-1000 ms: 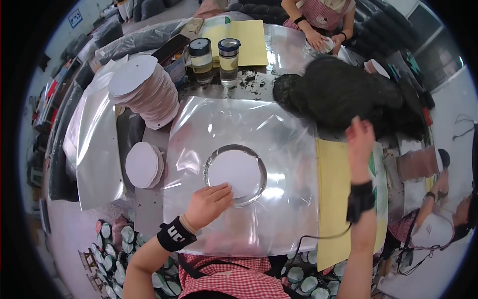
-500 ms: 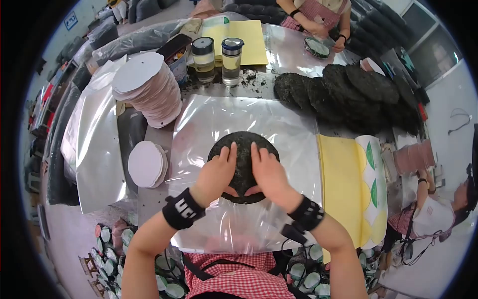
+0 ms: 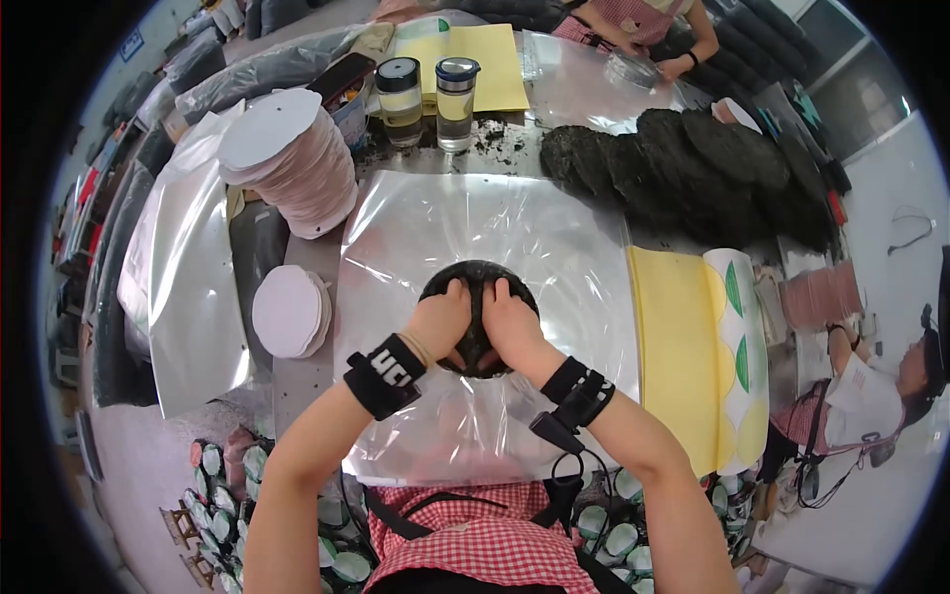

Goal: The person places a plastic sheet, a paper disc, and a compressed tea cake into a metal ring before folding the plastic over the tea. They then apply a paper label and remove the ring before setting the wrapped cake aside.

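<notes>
A round black cake (image 3: 477,368) of what looks like dried seaweed lies at the middle of the clear plastic sheets (image 3: 396,233). Creases in the plastic spread outward around it. My left hand (image 3: 442,322) grips the cake's left half, fingers curled over the top and thumb low near its front. On the right half, my right hand (image 3: 512,322) holds it the same way, close beside the left. A dark ridge shows between the two hands. The fingertips are partly hidden. Both wrists wear black bands.
Dark cakes (image 3: 683,168) are heaped at the back right. Yellow sheets (image 3: 673,356) lie right of the plastic. To the left stand a tall stack of paper discs (image 3: 287,163) and a low one (image 3: 290,312). Two bottles (image 3: 455,104) stand behind. Co-workers (image 3: 633,25) sit at the back and right.
My fingers were stretched flat on the cake; now they are curled in and the hands sit closer together. The cake looks narrower, with a ridge, and more creases show in the plastic around it.
</notes>
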{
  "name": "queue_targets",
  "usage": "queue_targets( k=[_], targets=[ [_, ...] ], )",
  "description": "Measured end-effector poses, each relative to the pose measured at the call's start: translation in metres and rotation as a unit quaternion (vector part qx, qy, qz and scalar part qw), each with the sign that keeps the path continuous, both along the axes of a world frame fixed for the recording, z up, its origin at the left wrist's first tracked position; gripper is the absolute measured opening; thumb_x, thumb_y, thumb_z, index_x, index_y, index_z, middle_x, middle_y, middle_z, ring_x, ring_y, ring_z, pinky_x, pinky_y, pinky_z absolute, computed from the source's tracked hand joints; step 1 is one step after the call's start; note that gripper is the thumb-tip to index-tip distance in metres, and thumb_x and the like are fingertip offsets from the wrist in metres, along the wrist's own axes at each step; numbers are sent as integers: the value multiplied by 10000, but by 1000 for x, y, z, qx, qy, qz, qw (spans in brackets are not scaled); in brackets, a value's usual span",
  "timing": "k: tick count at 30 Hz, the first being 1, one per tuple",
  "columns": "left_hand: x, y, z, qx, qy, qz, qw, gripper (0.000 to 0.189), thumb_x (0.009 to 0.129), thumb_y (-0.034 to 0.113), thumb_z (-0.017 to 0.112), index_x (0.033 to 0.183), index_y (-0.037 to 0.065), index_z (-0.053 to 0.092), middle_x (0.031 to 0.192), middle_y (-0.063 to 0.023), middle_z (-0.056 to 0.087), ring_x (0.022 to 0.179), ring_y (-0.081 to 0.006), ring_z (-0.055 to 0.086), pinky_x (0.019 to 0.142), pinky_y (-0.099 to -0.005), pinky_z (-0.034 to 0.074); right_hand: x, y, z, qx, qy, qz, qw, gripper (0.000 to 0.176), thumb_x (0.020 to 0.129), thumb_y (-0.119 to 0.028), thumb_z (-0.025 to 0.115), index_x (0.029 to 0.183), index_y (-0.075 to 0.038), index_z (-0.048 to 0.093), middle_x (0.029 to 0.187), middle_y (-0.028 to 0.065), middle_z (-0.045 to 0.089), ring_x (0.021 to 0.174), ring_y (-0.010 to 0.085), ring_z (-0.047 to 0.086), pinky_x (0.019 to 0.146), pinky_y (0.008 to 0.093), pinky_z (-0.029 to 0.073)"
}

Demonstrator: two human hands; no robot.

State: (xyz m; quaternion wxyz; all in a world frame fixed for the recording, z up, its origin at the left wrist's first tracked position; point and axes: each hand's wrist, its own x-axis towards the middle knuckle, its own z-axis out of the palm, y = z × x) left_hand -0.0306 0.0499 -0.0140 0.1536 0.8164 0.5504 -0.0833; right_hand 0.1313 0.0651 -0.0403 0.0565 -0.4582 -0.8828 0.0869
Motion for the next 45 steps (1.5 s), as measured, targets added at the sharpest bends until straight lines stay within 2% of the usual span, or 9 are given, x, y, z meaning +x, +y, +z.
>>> queue_targets(
  k=[8,10,14,19,25,34,38,41,45],
  targets=[
    [-102,-134,41,368,-134,310,866,448,873,142,726,1228,-45,527,1061,-180,643,976,-334,641,836,-409,525,156,-57,27,207,227,-261,915,498,807,-198,790,1215,12,595,1076,185,666,976,290,648,846,402,520],
    [-117,-147,55,-182,-473,420,752,441,927,117,682,1265,-83,482,889,-121,654,830,-229,666,723,-359,543,173,-70,39,-375,279,-290,835,414,882,-117,711,1248,21,575,894,128,682,779,194,660,719,313,531],
    [-140,-127,65,-46,-818,286,498,320,1011,78,540,1305,-45,509,791,-42,620,786,-123,661,699,-277,533,185,-59,125,-221,674,-190,679,315,902,25,615,1216,18,591,775,51,646,676,110,610,648,236,503],
    [-147,-132,-34,161,-352,237,891,457,952,182,619,1357,-1,512,1135,-128,654,1095,-257,632,862,-382,529,231,-35,13,-81,422,-278,859,457,880,-30,701,1307,20,548,920,51,675,801,174,660,765,293,547],
    [-36,-65,27,215,-312,-136,915,489,856,369,734,1206,51,611,1144,-182,661,1089,-303,639,1053,-515,416,84,-84,-16,-244,336,-114,903,1214,679,-254,915,1583,-43,133,1579,130,329,1474,291,297,1174,432,344],
    [0,-60,-2,139,-229,115,957,270,785,210,766,972,80,622,849,-111,652,827,-313,628,945,-444,458,10,-33,35,47,444,-39,894,912,758,-225,812,1504,-9,334,1424,219,484,1283,386,508,1074,459,428],
    [-45,-44,1,243,-398,139,874,596,734,161,785,1268,28,558,1224,-196,559,1162,-364,562,1053,-451,397,-5,-33,17,26,380,-14,925,481,770,-29,667,1246,-28,597,1131,142,648,1122,340,597,943,439,506],
    [-49,-22,-12,-49,-835,355,417,833,776,303,779,1448,-21,407,1329,-191,532,1249,-326,527,1099,-428,372,-14,-33,26,-48,187,-23,981,419,794,-37,640,1211,-12,612,1086,147,648,1070,367,606,924,417,513],
    [-17,-26,0,133,-509,74,847,968,795,372,805,1510,-37,298,1307,-166,567,1191,-277,578,1060,-424,422,23,-23,21,-27,508,125,852,378,843,-176,655,1174,-2,606,1135,169,631,1056,336,600,935,409,492]
  ],
)
